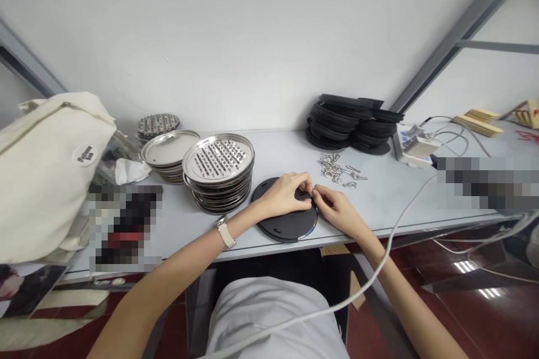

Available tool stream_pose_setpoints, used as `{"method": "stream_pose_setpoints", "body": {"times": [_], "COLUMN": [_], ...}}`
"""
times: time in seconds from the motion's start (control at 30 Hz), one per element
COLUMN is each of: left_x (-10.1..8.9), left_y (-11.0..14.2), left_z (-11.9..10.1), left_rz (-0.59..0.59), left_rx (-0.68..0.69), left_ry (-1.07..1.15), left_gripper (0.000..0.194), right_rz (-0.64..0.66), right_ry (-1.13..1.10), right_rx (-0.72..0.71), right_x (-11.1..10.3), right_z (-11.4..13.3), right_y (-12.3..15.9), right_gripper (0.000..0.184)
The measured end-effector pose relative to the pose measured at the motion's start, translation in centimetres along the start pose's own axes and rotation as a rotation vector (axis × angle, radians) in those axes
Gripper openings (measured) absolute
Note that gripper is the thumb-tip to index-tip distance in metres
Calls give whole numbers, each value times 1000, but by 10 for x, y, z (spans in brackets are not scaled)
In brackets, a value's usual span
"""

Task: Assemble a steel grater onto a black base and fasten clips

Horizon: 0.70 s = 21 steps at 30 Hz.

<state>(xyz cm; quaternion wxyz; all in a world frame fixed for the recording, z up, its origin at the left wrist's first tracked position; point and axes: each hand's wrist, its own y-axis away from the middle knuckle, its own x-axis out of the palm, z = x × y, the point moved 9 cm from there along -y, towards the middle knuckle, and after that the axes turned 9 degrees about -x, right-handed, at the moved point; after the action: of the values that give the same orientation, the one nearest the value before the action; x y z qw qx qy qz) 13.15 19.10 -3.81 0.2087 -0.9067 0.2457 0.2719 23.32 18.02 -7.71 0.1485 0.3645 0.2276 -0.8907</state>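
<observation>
Far L, a cream bag (50, 173) slumps on the counter (280, 148); then a stack of plain-topped metal discs (172, 148); then a taller, slightly uneven stack of grater discs (219, 163); if the L arm (177, 269) bumped it, the top ones could slide. L hand (287, 195) lies over the black disc (290, 225), flat by the counter's front edge; its thumb & fingertips curl in at the disc's R rim; R hand (336, 212) meets them there, fingertips bunched; can't tell if either grip has anything pinched, fingers hide it; a slip there could lose a small part, & a shove twd the body could tip the disc off. Just beyond, a loose heap of metal clips (332, 168), apt to tangle or scatter if brushed; behind, stacked dark discs (337, 123); R of those, a power strip (400, 142); a white cable (406, 212) crosses in front of the R arm (404, 291), might snag if it lifts.
</observation>
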Motion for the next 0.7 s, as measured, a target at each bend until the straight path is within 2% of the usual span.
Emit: {"method": "stream_pose_setpoints", "body": {"times": [0.2,0.33,0.4,0.6,0.7], "left_x": [-3,-4,-3,4,3], "left_y": [0,0,0,0,1], "left_z": [4,10,10,6,3], "left_rz": [-23,-54,-50,-6,-11], "left_rx": [-23,-86,-75,-27,-24], "left_ry": [46,49,54,48,-10], "left_gripper": [14,19,21,23,22], "right_rz": [-10,-67,-86,2,0], "right_ry": [-6,-11,-17,-37,-46], "right_rx": [-3,4,10,-4,-17], "right_x": [0,-5,-7,0,0], "right_z": [-1,-3,-4,-2,1], "right_y": [-1,-1,0,0,-1], "right_gripper": [32,34,34,32,33]}}
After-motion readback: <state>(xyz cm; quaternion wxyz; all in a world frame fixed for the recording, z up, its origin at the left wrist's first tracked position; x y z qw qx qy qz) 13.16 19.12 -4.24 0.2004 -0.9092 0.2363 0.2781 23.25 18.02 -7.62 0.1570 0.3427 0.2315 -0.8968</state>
